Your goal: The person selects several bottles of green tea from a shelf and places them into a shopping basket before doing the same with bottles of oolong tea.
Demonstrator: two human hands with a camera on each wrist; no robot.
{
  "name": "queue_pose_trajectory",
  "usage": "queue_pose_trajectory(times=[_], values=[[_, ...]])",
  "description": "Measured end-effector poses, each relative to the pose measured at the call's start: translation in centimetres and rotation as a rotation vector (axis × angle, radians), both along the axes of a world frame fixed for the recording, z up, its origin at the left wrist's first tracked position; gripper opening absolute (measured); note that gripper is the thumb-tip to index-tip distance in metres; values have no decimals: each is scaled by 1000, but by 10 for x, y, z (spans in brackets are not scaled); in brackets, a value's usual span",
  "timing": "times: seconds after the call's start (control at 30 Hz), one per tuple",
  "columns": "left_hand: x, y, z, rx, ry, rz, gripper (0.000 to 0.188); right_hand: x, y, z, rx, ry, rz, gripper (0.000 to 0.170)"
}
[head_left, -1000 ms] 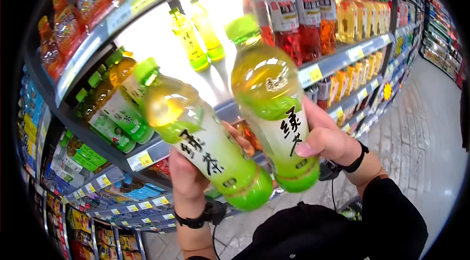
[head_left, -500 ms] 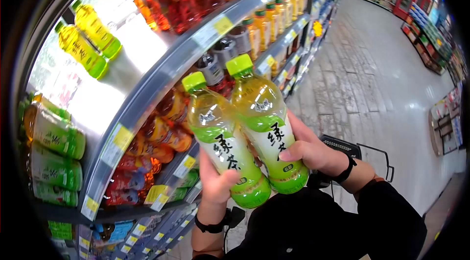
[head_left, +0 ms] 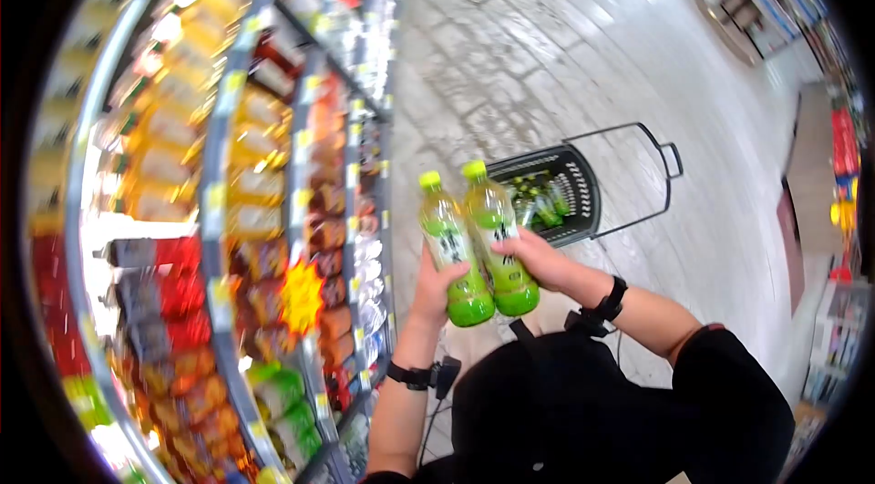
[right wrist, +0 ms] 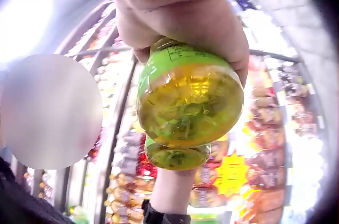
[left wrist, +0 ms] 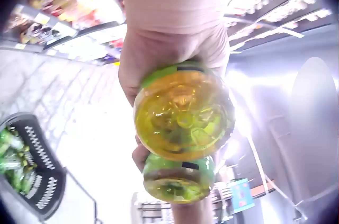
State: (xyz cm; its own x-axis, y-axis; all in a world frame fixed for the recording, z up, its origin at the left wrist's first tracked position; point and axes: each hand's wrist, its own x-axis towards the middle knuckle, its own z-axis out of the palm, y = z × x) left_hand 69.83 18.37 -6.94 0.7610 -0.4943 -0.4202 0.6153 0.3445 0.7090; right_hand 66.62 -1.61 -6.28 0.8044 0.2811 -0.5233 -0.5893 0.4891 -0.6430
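Observation:
Two green tea bottles with bright green caps are held side by side in front of the body, caps pointing away. My left hand [head_left: 432, 283] grips the left bottle [head_left: 449, 242], its thumb across the label. Around the right bottle [head_left: 501, 279] curls my right hand [head_left: 538, 258], thumb over the lettering. The left wrist view shows the round base of the left bottle [left wrist: 183, 118] up close, with the other bottle behind it. In the right wrist view the base of the right bottle [right wrist: 190, 107] fills the middle. Both hands hold the bottles above the floor.
A black shopping basket [head_left: 588, 183] with a long handle stands on the tiled floor [head_left: 510, 46] just beyond the bottles, green bottles inside. Drink shelves [head_left: 214, 174] run along the left, blurred. A counter [head_left: 811, 165] and more shelving line the right side.
The view has swung right and down from the drink shelf to the floor and basket. Both bottles came along, gripped throughout, and now sit farther from the camera, more upright in view.

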Motion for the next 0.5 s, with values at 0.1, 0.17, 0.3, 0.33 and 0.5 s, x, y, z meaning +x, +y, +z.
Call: queue_pose_trajectory(times=[0.1,0.17,0.3,0.33,0.5], values=[[4,-82,-109,84,148,13,61,-12,-68,-105,-165,9,-142,54],[-9,-117,-179,56,410,-24,54,-28,-100,-165,-131,193,-199,56],[-22,-177,-298,215,532,-107,48,-39,-158,-281,-148,432,-154,56],[-22,-190,-326,198,544,-126,48,-39,-171,-309,-169,456,-141,54],[-28,-222,-460,204,628,-134,48,-40,-203,-440,-338,407,-97,47]])
